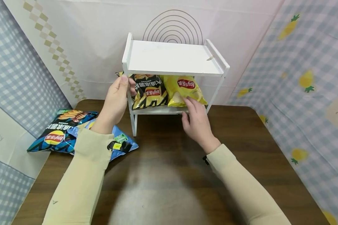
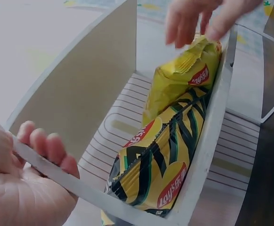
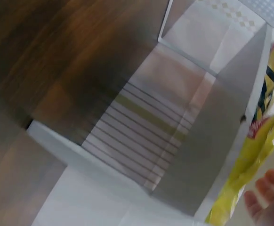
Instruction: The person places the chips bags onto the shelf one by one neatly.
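A white two-tier shelf rack (image 1: 171,59) stands against the back wall, with two bags of chips on its lower shelf. The black-and-yellow chip bag (image 1: 149,92) is on the left, the yellow chip bag (image 1: 183,89) on the right. My left hand (image 1: 112,103) holds the rack's front left post (image 2: 47,172), its fingers curled round it beside the black-and-yellow bag. My right hand (image 1: 197,125) is in front of the yellow bag, fingers loosely bent, fingertips right at its lower edge. The right wrist view shows only some fingers (image 3: 269,190) near this bag.
Left of the rack, a dark blue-and-black chip bag (image 1: 56,132) and a light blue chip bag (image 1: 126,142) lie on the brown wooden table (image 1: 259,156). My left forearm partly covers them. Patterned cloth walls (image 1: 295,93) enclose the table at the sides and back.
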A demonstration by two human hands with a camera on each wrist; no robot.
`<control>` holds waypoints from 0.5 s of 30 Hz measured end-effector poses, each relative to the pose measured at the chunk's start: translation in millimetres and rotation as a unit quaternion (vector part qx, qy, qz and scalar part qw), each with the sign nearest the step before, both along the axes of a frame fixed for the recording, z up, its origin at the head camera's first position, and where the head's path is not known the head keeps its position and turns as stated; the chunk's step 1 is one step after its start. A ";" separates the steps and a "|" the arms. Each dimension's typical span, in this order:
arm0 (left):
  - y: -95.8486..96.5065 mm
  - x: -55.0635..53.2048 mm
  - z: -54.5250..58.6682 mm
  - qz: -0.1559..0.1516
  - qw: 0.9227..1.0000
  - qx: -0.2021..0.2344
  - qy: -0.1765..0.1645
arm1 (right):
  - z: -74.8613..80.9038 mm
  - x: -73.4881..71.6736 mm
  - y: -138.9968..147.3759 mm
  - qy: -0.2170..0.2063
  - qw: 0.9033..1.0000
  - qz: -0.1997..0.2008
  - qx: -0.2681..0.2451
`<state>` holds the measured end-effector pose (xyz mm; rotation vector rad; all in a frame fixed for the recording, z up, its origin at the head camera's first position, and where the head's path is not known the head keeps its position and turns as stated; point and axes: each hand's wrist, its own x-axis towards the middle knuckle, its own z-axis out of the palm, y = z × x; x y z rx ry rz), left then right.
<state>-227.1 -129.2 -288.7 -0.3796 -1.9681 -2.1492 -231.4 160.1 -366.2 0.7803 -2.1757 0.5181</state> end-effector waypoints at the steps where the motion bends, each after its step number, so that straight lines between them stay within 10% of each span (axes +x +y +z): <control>1: -0.9 2.9 0.2 0.003 1.000 0.000 -0.004 | 1.2 1.9 4.3 0.003 1.000 0.015 -0.014; 8: -24.3 28.5 -6.1 0.038 0.998 -0.043 0.007 | 17.0 8.8 32.5 0.050 0.984 0.047 -0.164; 15: -65.1 61.1 -29.5 0.051 0.975 -0.193 -0.097 | 59.8 17.7 40.2 -0.002 0.942 0.031 -0.333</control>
